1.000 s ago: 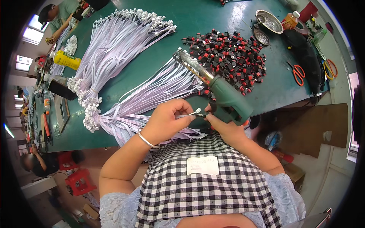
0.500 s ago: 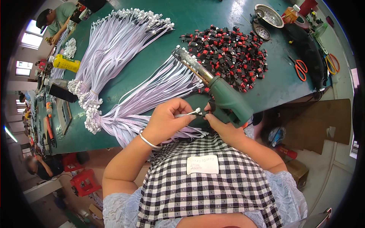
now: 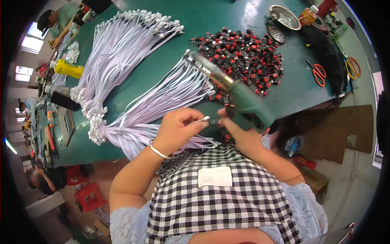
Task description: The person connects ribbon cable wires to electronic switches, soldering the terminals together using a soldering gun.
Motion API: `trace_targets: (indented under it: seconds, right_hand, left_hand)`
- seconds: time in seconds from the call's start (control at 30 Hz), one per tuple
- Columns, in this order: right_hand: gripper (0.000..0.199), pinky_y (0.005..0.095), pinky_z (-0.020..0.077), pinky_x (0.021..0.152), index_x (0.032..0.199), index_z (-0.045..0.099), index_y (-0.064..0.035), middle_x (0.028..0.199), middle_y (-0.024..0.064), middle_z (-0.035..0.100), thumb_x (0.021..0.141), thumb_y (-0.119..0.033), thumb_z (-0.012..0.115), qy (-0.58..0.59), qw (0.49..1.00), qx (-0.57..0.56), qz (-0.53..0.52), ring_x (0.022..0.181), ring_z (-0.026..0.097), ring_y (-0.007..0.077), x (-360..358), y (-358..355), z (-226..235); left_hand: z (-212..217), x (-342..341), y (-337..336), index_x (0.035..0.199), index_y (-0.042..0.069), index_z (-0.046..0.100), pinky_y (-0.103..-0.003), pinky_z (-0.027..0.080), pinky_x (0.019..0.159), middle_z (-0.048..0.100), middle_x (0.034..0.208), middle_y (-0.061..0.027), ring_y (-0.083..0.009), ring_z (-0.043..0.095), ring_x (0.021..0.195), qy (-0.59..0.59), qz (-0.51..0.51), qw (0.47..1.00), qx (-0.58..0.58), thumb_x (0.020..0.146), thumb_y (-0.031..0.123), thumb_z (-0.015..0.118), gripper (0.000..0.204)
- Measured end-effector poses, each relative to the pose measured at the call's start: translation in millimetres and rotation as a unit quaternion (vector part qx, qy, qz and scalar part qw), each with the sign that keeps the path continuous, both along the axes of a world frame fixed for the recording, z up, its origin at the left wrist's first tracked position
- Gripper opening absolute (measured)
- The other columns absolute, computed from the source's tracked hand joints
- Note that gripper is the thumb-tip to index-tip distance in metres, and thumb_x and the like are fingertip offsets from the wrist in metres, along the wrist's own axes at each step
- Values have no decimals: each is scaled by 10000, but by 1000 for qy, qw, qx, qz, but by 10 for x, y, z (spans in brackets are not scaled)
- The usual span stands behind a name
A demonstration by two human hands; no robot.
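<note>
My left hand is closed, its thumb and finger pinching a thin wire lead that ends in a small white connector. Just right of that tip, my right hand has its thumb and forefinger at a small dark part, too blurred to name surely. The same hand also holds a green pistol-shaped tool with a long metal barrel pointing up and left; its grip is mostly hidden. Beyond my left hand, a fanned bundle of white flat leads lies on the bench, the barrel's end over its tips.
Behind the tool spreads a pile of black-and-red switch-like parts. A second, larger lead bundle lies left on the green bench. Orange-handled scissors, a metal bowl and a yellow bottle stand around. A person sits far left.
The green tool has swung slightly right and down with my right hand and is blurred. The right fingers have drawn a little apart from the lead's connector; my left hand keeps its pinch.
</note>
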State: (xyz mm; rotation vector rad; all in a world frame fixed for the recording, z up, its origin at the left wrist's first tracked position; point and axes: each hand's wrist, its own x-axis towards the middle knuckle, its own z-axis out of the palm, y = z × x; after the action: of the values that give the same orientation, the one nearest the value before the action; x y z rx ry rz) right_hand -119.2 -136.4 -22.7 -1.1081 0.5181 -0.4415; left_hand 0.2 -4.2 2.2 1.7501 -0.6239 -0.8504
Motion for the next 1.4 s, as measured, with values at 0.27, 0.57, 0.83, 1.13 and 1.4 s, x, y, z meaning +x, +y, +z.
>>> trace_targets:
  seconds: [0.27,0.57,0.83,1.13,1.4]
  right_hand:
    - [110,229,443,598,881,557,-6,738,29,570,794,-74,554,-151,969,-163,-113,670,539,94,8,-1218,536]
    - [552,346,455,655,1065,512,-109,833,134,584,565,79,652,3,705,-708,-34,741,560,317,661,-1648,166]
    - [558,344,439,741,1074,513,-110,896,117,597,563,71,644,40,786,-614,-60,839,565,298,517,-1902,115]
    - [305,298,348,771,956,570,-154,874,5,598,655,-108,589,-18,612,-788,70,859,543,188,596,-1810,139]
    - [353,317,358,776,963,560,-134,888,29,603,617,-81,608,-30,574,-817,38,849,546,220,570,-1895,91]
  left_hand:
    - [20,-54,98,762,12,621,-242,375,490,510,610,-48,-116,482,534,-99,-78,992,3,705,84,652,97]
    - [-49,-201,114,740,23,613,-245,362,457,519,626,-57,-140,480,508,-218,-118,969,-9,698,78,663,85]
    - [-79,-208,149,736,75,597,-312,410,568,510,659,-41,-221,496,639,-388,-189,902,-6,628,46,648,123]
    - [-18,-157,205,818,67,592,-339,396,728,528,845,-61,-248,484,811,-356,-210,910,-41,632,76,665,200]
    - [115,165,55,793,48,581,-342,414,672,542,782,-80,-261,509,751,-434,-137,890,25,690,108,639,133]
